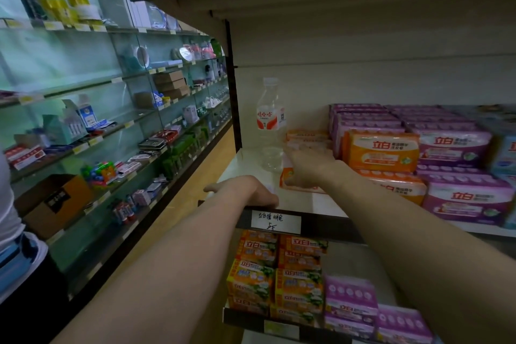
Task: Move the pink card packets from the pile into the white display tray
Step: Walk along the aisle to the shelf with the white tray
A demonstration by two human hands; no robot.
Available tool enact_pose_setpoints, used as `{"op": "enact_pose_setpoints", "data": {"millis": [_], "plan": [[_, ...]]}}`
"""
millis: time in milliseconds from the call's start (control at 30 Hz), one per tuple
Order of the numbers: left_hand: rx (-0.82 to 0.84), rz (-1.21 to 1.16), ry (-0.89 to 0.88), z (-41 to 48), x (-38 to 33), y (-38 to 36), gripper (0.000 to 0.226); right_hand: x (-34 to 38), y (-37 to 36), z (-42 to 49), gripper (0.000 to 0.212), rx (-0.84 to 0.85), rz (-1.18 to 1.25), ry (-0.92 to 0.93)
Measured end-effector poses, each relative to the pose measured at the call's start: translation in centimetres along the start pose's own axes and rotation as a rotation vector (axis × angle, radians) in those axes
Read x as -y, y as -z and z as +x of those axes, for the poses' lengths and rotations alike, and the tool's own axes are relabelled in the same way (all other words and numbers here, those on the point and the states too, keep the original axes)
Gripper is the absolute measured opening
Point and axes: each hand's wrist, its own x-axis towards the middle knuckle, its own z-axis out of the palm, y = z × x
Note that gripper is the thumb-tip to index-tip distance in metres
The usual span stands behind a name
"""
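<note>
Two bare hands at a shop shelf, middle of the frame.
The left hand [245, 190] lies flat, fingers relaxed, on the front edge of the white shelf [248, 160]. The right hand [310, 167] covers an orange packet [287, 177] with its fingers hidden, so I cannot tell whether it grips or only touches. Blurred pinkish packets [307, 138] are stacked just behind it, beside a bottle [269, 117] labelled 娃哈哈. Purple packs [466, 198] read 立白; the handwritten tag [275, 222] is hard to read.

Bare shelf [248, 162] runs open from my left hand [247, 190] at the front lip to the back panel [363, 78]. The clear bottle [269, 123] stands in that lane, just beside my right hand [307, 166]. Orange packs [382, 152] and purple packs [469, 198] wall off the right. Behind the bottle looks free, I think; it is dim there.
</note>
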Motion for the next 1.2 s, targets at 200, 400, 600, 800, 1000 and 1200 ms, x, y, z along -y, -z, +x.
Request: {"op": "enact_pose_setpoints", "data": {"millis": [200,400,600,800,1000,1200], "plan": [[-0.018,0.007,-0.067,-0.1,-0.6,0.6,0.059,-0.1,0.7,0.2,0.041,-0.049,0.011,-0.021],[-0.179,0.127,-0.158,-0.4,-0.4,0.8,0.029,0.0,0.2,-0.2,0.046,-0.089,-0.055,-0.015],[-0.305,0.209,-0.211,-1.2,-0.4,0.6,0.013,0.4,0.3,-1.0,0.035,-0.111,-0.127,-0.014],[-0.467,0.292,-0.161,-2.8,0.5,0.8,0.026,0.1,0.6,-2.3,0.031,-0.178,-0.136,-0.043],[-0.562,0.284,-0.129,-4.9,1.2,1.3,0.029,0.5,1.4,-4.5,0.022,-0.158,-0.101,-0.001],[-0.606,0.247,-0.067,-7.8,1.7,1.8,0.028,1.1,3.2,-6.8,0.017,-0.212,-0.058,0.040]]}}
